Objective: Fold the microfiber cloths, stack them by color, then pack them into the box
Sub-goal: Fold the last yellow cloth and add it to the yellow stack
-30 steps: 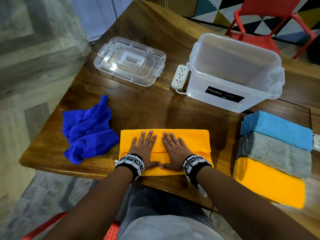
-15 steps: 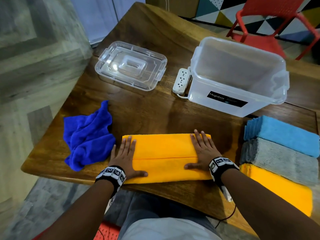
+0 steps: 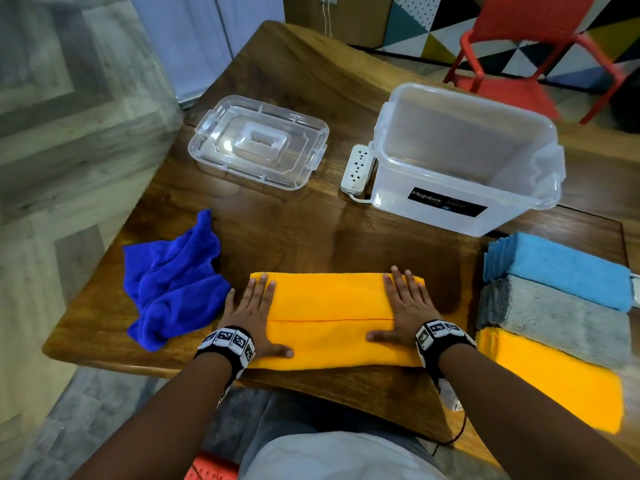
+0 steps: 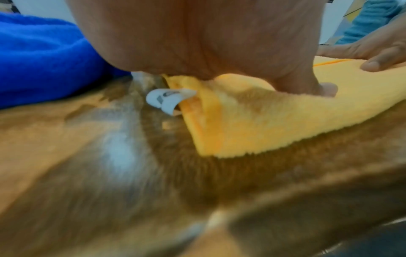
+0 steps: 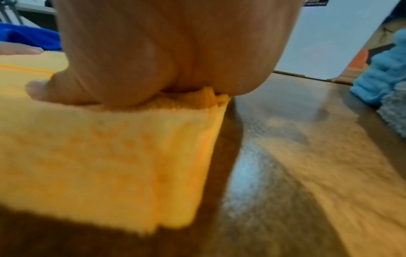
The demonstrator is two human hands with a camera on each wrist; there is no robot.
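Two flat palms press our folded orange microfiber cloth (image 3: 332, 320) onto the wooden table (image 3: 294, 223): left hand (image 3: 251, 317) at its left end, right hand (image 3: 408, 313) at its right, fingers straight, gripping nothing. We judge the smoothing step nearly done. Next we likely fold end to end, then add it to the orange stack (image 3: 554, 382) beside the open Megabox container (image 3: 464, 161).

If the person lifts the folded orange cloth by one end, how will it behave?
The orange cloth probably flops and unfolds: its layers gape loosely at the corner in the left wrist view. Likely light, thin plush. Its nap should grip the table, so pushing may bunch it.
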